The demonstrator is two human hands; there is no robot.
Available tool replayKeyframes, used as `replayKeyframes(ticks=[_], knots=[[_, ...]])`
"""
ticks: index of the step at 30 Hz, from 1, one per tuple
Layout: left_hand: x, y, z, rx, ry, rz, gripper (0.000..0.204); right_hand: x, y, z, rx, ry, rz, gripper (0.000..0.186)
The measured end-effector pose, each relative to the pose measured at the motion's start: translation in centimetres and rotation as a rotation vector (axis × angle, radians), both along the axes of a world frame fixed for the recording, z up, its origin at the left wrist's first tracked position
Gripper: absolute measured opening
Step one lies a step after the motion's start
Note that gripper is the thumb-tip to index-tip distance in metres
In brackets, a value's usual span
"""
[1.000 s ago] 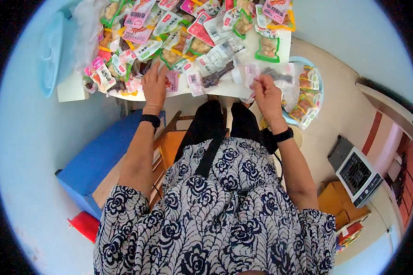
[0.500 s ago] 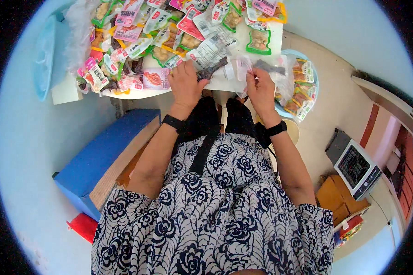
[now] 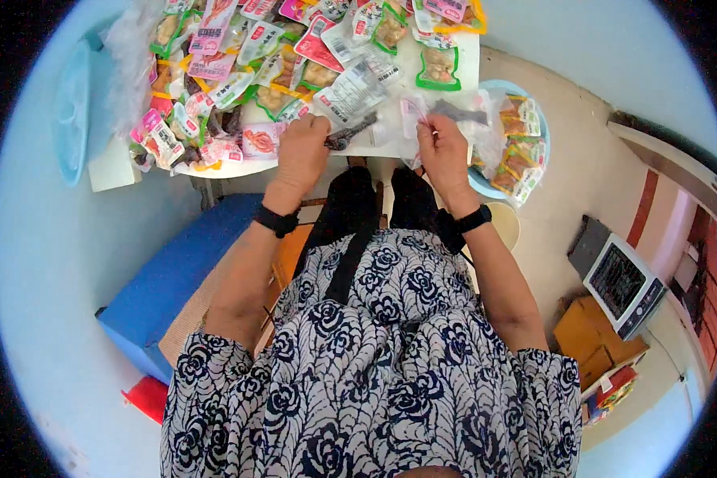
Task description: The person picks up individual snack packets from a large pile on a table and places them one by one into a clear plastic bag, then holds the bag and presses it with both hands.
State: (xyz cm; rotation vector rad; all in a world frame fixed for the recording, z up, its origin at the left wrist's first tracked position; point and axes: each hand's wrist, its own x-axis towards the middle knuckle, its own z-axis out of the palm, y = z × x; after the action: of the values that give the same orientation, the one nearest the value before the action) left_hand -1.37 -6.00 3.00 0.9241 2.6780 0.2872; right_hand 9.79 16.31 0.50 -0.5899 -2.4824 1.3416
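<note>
My left hand (image 3: 301, 156) is at the front edge of the white table (image 3: 462, 80), fingers curled in at the end of a narrow, dark-filled packet (image 3: 354, 131); its fingertips are partly hidden. Just behind that lies a silver-white packet (image 3: 358, 89) with its printed back up. To the right, my right hand (image 3: 444, 155) pinches the edge of a clear plastic bag (image 3: 410, 127) between thumb and fingers. A dark strip (image 3: 458, 113) shows in or under clear plastic behind that hand. Beside my left hand is a pink-and-white packet (image 3: 260, 141) with a reddish picture.
Many snack packets (image 3: 239, 80) with green, yellow and pink edges are heaped over the table's left and back. A light blue basin (image 3: 486, 187) with several packets stands right of the table. Below left is a blue box (image 3: 175, 267); a scale-like device (image 3: 620, 288) stands far right.
My left hand has drawn left and its fingers have come in closer together; the dark-filled packet has shifted slightly left. My right hand still pinches the clear bag. The whole view has moved a little.
</note>
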Motion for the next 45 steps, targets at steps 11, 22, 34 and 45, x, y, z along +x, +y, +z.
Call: replayKeyframes(ticks=[11, 22, 34, 45], knots=[[-2.6, -1.4, 2.2, 0.412, -0.69, 0.41, 0.015, -0.2, -0.3, 0.8, -0.127, -0.079, -0.033, 0.013], [1.2, -2.0, 0.2, 1.171, -1.294, 0.836, 0.027, 0.0, -0.2, 1.3, -0.083, -0.041, -0.008, 0.015], [2.3, 1.2, -1.0, 1.026, -1.149, 0.784, 0.025, 0.2, -1.2, 3.9, 0.15, -0.047, 0.007, 0.024], [3.1, 2.3, 0.8, 0.959, -0.956, 0.764, 0.024, 0.9, -0.8, 4.4, 0.198, -0.031, -0.018, 0.026]])
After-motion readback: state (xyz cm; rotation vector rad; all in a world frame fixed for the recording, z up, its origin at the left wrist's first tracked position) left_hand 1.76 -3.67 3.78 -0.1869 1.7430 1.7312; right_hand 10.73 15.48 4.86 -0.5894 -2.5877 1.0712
